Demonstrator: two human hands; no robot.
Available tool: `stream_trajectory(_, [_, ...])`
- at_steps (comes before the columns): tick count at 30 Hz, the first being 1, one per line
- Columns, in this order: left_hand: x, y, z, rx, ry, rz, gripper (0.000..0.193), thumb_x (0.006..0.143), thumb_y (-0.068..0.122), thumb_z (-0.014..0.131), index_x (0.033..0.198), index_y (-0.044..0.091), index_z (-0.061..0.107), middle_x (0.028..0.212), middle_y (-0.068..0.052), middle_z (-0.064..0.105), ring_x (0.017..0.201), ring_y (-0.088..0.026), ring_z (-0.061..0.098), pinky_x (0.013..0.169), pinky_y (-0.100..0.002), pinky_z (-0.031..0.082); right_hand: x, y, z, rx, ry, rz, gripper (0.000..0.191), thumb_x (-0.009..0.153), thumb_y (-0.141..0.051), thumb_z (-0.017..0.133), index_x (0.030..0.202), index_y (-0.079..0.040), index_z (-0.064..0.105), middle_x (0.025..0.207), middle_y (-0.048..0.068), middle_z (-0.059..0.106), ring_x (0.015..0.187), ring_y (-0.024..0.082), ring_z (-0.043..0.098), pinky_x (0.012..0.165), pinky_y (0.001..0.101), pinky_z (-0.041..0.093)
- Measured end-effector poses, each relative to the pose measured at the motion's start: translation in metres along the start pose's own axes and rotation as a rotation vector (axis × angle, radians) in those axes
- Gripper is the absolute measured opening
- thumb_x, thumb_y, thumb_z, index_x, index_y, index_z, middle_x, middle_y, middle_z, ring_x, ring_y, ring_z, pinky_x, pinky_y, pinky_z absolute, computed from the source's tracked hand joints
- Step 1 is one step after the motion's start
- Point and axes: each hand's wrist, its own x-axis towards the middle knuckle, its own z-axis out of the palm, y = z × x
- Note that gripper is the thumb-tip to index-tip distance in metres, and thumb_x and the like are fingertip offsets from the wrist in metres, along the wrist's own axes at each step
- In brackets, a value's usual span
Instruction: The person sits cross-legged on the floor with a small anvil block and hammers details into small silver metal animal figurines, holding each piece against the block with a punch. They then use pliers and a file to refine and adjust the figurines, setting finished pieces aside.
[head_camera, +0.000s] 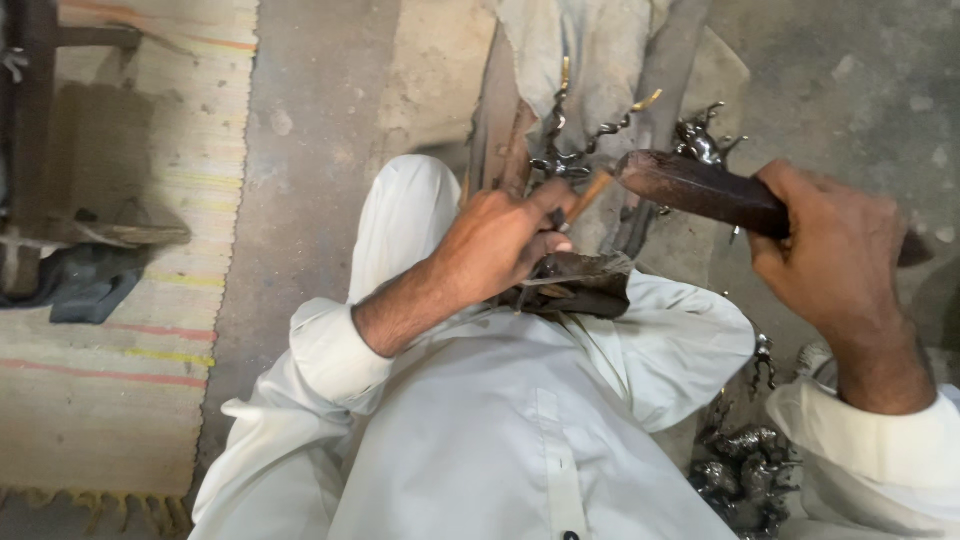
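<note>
My left hand (500, 240) grips a thin orange-brown rod-like tool (588, 195) and presses down on a dark metal piece (580, 280) that rests on my lap. My right hand (835, 255) is closed around a thick dark wooden mallet-like block (690, 185), held level with its end just right of the rod's tip. Twisted shiny metal figures (575, 150) lie on the ground beyond my knees. I wear white clothes.
A pile of small shiny cast metal figures (745, 465) lies by my right side. A striped woven mat (130, 330) covers the floor at left, with a dark wooden frame (35, 120) and a grey cloth (85, 285) on it. Bare concrete floor (310, 150) lies ahead.
</note>
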Motion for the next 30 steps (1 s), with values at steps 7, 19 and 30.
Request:
stream_trajectory(7, [-0.003,0.003,0.007,0.136,-0.061,-0.013,0.030,0.094,0.023,0.076,0.114,0.007,0.059,0.075,-0.014,0.071,0.070,-0.039,0.070,0.059,-0.050,0.052,-0.007,-0.006,-0.003,0.176,0.067,0.036,0.027,0.090,-0.012,0.080,0.112,-0.012,0.065,0.088,0.007,0.068,0.075,0.026,0.068,0.069,0.0354,0.050])
stream_trajectory(19, [-0.007,-0.002,0.008,0.145,0.015,0.019,0.029,0.097,0.022,0.077,0.111,0.007,0.056,0.064,-0.016,0.064,0.066,-0.040,0.067,0.058,-0.051,0.049,-0.017,-0.004,0.011,0.620,0.182,0.256,0.027,0.095,-0.009,0.081,0.112,-0.003,0.060,0.094,0.008,0.067,0.077,0.023,0.067,0.072,0.0330,0.050])
stream_trajectory(30, [-0.010,0.003,0.011,0.230,-0.053,0.128,0.030,0.089,0.006,0.066,0.118,0.010,0.058,0.083,-0.005,0.077,0.074,-0.032,0.074,0.058,-0.046,0.054,-0.025,-0.014,-0.004,0.106,0.135,-0.013,0.029,0.080,-0.002,0.081,0.105,-0.004,0.068,0.085,0.015,0.067,0.076,0.032,0.069,0.069,0.0392,0.052])
